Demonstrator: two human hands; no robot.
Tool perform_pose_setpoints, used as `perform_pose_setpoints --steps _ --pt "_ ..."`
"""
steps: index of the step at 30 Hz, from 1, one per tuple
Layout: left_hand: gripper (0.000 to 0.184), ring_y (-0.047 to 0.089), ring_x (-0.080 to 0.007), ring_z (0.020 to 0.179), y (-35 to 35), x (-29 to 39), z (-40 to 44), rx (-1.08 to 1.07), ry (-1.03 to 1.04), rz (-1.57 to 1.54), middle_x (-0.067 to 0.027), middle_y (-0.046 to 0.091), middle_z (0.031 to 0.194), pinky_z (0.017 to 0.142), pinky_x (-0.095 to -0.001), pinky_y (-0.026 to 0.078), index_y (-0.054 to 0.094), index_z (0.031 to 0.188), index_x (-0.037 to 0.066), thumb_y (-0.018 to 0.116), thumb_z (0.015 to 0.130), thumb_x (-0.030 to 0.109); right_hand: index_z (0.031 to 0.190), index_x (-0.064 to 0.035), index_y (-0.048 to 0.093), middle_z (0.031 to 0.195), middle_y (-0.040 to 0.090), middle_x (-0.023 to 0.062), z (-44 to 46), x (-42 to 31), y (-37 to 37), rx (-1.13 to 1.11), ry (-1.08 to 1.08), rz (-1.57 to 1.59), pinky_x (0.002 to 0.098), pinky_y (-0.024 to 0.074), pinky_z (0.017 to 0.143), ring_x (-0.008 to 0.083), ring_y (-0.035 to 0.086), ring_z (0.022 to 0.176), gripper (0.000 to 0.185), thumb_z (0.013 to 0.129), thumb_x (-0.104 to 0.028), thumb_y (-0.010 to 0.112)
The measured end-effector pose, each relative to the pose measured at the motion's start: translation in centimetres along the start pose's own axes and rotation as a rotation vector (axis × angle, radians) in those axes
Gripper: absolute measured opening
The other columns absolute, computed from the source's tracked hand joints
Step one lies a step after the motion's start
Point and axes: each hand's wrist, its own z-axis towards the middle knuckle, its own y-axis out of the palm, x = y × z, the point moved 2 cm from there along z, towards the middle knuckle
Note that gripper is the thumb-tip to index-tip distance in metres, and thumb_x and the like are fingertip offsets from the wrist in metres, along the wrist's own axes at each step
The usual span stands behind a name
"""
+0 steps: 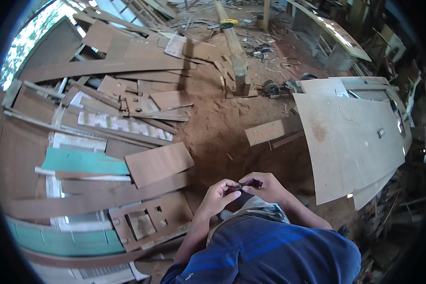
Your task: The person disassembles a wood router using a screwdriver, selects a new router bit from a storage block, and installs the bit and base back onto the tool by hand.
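Observation:
My left hand (222,194) and my right hand (261,186) meet in front of my body, above my lap. Thumbs and fingertips of both are pinched together around a small dark object (239,187). It is too small and too covered by the fingers to name. Below the hands are my light patterned trousers (258,208) and the blue shirt (284,251) on my torso.
Scrap boards and panels pile up on the left, among them a brown board (159,163) and a green panel (85,162). A large pale sheet (352,137) lies at right. Ahead, a wooden beam (234,45) carries a yellow tool (228,22). Sawdust covers the ground (217,113).

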Motion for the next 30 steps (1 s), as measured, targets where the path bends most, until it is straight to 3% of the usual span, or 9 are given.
perform_pose_setpoints --steps 8,11,17,22,26,27,30 --pt "0.019 0.067 -0.0076 0.095 -12.2 3.2 11.8 -0.084 -0.128 0.148 -0.0028 0.073 0.105 0.086 -0.0246 0.055 0.068 0.118 -0.002 0.073 0.102 0.009 0.121 -0.0024 0.075 0.1 0.078 0.0086 14.4 0.3 -0.1 0.052 0.017 -0.015 0.0325 0.0577 0.085 0.0144 0.072 0.093 0.028 0.097 -0.017 0.08" --pt "0.017 0.066 -0.0076 0.093 -17.5 5.6 18.6 -0.072 -0.127 0.18 -0.0024 0.073 0.103 0.085 -0.0247 0.055 0.068 0.115 -0.001 0.075 0.102 0.009 0.121 -0.0022 0.075 0.101 0.078 0.0089 22.5 1.6 -1.3 0.109 -0.125 0.0 0.0324 0.0572 0.084 0.0143 0.072 0.093 0.028 0.097 -0.017 0.079" --pt "0.017 0.066 -0.0085 0.094 -23.5 13.4 28.7 -0.056 -0.162 0.163 -0.0023 0.072 0.102 0.086 -0.0252 0.055 0.069 0.111 0.002 0.078 0.098 0.007 0.121 -0.0034 0.076 0.106 0.079 0.0079 33.8 -3.4 -5.5 0.151 -0.114 0.075 0.0314 0.0571 0.082 0.0137 0.072 0.093 0.027 0.098 -0.018 0.079" --pt "0.015 0.067 -0.0082 0.092 -24.1 16.6 38.3 -0.166 -0.167 0.106 -0.0025 0.073 0.102 0.085 -0.0248 0.054 0.068 0.108 0.003 0.078 0.098 0.007 0.124 -0.0018 0.074 0.108 0.078 0.0076 38.9 -4.3 -9.9 0.27 -0.092 0.164 0.0328 0.058 0.085 0.0144 0.072 0.097 0.032 0.098 -0.02 0.081" --pt "0.013 0.068 -0.0089 0.091 -23.6 16.4 47.4 -0.332 -0.18 0.157 -0.0033 0.073 0.1 0.084 -0.0252 0.056 0.068 0.106 0.003 0.078 0.099 0.006 0.124 -0.0002 0.072 0.11 0.077 0.0067 41.9 -3.7 -14.5 0.39 0.055 0.185 0.0327 0.0582 0.089 0.0129 0.071 0.101 0.033 0.098 -0.018 0.081" --pt "0.013 0.068 -0.0089 0.091 -23.1 16.6 49.7 -0.391 -0.202 0.156 -0.0032 0.073 0.099 0.083 -0.0254 0.056 0.068 0.106 0.003 0.078 0.099 0.007 0.124 -0.0001 0.072 0.109 0.077 0.0062 42.4 -4.7 -15.3 0.457 0.087 0.33 0.0323 0.0586 0.088 0.0124 0.07 0.101 0.033 0.098 -0.017 0.081" --pt "0.014 0.068 -0.0088 0.091 -21.6 18.2 57.9 -0.582 -0.203 0.206 -0.0034 0.074 0.099 0.084 -0.0257 0.055 0.068 0.105 0.004 0.079 0.099 0.01 0.123 0.001 0.073 0.108 0.078 0.0108 44.1 -4.5 -19.2 0.63 0.131 0.168 0.0332 0.0581 0.09 0.0138 0.072 0.099 0.039 0.092 -0.019 0.085"
